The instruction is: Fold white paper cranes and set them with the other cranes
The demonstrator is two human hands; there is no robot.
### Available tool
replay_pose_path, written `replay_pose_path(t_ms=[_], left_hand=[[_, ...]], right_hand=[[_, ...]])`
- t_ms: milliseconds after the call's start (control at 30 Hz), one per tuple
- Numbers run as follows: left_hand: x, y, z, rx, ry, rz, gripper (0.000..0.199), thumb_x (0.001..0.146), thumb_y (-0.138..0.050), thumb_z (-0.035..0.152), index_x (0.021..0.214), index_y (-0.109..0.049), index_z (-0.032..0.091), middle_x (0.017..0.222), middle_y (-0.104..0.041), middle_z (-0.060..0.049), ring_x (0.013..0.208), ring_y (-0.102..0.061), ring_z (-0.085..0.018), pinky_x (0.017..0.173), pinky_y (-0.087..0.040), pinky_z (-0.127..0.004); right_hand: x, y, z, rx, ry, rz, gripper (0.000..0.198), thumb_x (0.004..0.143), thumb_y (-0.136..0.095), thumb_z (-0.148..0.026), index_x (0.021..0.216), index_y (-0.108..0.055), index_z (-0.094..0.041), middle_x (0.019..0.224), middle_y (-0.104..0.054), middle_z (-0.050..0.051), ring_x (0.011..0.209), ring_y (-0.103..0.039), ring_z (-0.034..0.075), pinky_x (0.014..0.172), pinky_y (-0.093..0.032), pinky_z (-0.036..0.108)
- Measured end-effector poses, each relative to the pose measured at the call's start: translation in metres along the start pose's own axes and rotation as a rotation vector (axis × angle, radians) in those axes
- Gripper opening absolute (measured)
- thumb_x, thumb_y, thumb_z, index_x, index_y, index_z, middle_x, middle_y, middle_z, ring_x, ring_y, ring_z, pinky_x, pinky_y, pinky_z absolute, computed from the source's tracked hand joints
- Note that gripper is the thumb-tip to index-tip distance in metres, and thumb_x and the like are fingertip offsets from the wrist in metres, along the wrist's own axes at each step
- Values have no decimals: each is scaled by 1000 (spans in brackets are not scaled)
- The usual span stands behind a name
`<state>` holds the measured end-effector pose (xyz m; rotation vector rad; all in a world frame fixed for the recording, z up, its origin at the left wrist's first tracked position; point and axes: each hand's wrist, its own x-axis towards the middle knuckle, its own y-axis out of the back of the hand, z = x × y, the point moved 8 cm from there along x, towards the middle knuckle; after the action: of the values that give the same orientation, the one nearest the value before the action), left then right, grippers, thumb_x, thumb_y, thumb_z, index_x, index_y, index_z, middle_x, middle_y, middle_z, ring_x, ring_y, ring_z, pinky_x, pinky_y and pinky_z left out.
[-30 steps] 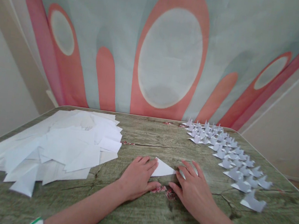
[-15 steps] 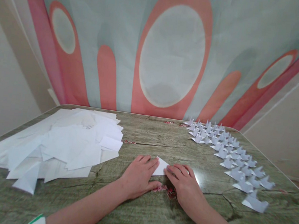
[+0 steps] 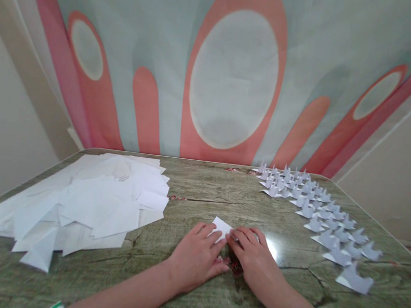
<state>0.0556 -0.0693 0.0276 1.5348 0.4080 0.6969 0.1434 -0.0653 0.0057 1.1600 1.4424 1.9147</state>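
Observation:
A small folded piece of white paper [image 3: 222, 225] lies on the table in front of me, between my two hands. My left hand [image 3: 198, 255] bends its fingers over the paper's near left side and presses on it, thumb stretched out below on the table. At the paper's right corner, the fingertips of my right hand [image 3: 251, 252] pinch the edge. Both hands' fingertips almost meet, and they cover the near part of the paper, so its fold there is hidden.
White paper sheets [image 3: 116, 213] are heaped in a loose pile at the left, with a folded piece [image 3: 40, 252] at its near end. Rows of several folded paper birds [image 3: 331, 224] stand along the right side of the wood-patterned table [image 3: 202, 183]. A patterned backdrop [image 3: 233, 77] rises behind it.
My left hand has moved slightly right and its fingers now curl over the paper. The paper's near part has been covered or folded. The right hand stays nearly in place.

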Motion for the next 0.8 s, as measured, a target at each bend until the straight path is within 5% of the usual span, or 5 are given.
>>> replay_pose_path(t_ms=[467,800], left_hand=[[-44,15,-23,71,149,-122,45,85,-45,51,115,-56,19,127,-52,-8,126,-34,-28,103,-28,-45],[-47,6,-21,45,154,-65,43,85,-50,45,115,-55,14,124,-53,-10,127,-33,-27,104,-28,-43]], right_hand=[[0,4,1,37,-3,2,32,80,-54,-11,110,-61,-19,108,-62,6,104,-49,21,98,-26,41],[-7,6,11,-163,-64,-53,27,76,-54,-10,100,-66,-12,98,-64,13,102,-50,27,97,-29,46]])
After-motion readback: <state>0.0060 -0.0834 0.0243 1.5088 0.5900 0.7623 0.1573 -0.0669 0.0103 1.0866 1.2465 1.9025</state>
